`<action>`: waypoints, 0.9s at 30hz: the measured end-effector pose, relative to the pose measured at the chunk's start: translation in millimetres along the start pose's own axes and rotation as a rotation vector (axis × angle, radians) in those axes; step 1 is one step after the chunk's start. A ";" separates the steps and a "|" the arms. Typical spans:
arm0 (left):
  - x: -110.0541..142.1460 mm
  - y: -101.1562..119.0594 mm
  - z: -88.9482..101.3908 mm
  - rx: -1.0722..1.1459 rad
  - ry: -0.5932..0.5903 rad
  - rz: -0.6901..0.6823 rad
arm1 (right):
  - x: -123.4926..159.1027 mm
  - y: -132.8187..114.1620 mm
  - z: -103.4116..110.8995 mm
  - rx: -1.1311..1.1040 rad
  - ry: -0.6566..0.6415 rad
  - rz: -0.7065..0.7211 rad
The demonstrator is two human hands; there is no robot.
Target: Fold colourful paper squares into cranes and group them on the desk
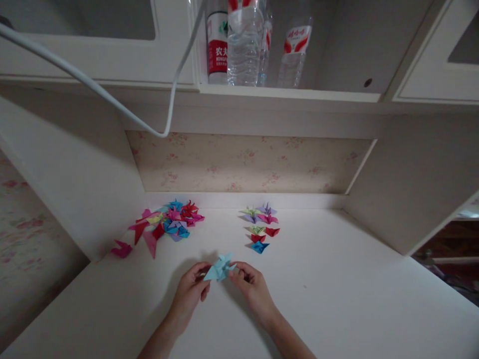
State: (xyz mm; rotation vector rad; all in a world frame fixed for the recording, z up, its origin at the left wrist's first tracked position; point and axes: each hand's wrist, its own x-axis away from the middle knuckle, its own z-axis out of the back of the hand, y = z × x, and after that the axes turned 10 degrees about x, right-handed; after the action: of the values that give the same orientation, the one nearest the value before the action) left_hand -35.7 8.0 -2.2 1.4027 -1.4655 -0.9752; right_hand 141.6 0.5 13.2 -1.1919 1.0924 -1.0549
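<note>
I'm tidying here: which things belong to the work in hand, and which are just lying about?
Work in hand:
light-blue folded paper, held in both hands
likely the paper pile, smaller paper group

Apparently lying about:
bottles on the shelf
white cable

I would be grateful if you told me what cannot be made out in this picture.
- Head view: the left hand's exact grip, partly hidden by the light blue folded paper.
- Head view: the number of pieces in the colourful paper pile, which overlap.
- Head view: the front bottle's top, cut off by the upper edge.
- Head view: the speck on the table, too small to identify.
</note>
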 end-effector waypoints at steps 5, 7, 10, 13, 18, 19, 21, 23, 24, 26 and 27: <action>1.9 1.9 -1.8 -0.006 -0.022 0.013 | 2.3 -1.0 -3.6 0.069 -0.042 -0.021; 3.2 4.2 -3.8 -0.016 -0.048 0.035 | 2.3 -0.3 -3.7 0.097 -0.035 -0.022; 4.5 6.6 -6.7 -0.025 -0.063 0.062 | 0.9 2.5 -3.3 0.122 0.008 -0.009; 4.9 6.9 -8.3 -0.030 -0.048 0.068 | -0.1 4.6 -2.9 0.121 0.045 -0.006; 6.1 6.5 -8.6 -0.015 -0.098 0.107 | 1.3 1.9 -3.4 0.092 0.047 0.011; 6.6 7.0 -8.7 -0.012 -0.103 0.116 | 1.5 0.8 -3.6 0.083 0.048 0.016; 7.7 8.6 -9.3 -0.010 -0.097 0.122 | 1.8 -1.1 -3.8 0.065 0.053 0.017; 8.9 10.7 -10.5 -0.012 -0.086 0.120 | 1.8 -2.6 -4.0 0.060 0.056 0.012; 9.3 11.7 -11.1 -0.011 -0.085 0.118 | 1.8 -3.2 -4.2 0.062 0.055 0.010; 10.0 12.9 -12.1 -0.012 -0.091 0.115 | 1.9 -3.9 -4.7 0.068 0.052 0.013; 10.2 13.2 -12.4 -0.015 -0.097 0.115 | 1.9 -4.0 -5.0 0.066 0.052 0.016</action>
State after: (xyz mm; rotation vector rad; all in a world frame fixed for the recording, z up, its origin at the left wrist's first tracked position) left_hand -28.2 -1.1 15.0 1.2607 -1.5889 -0.9910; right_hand 136.8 -2.5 16.8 -1.1072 1.0974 -1.1067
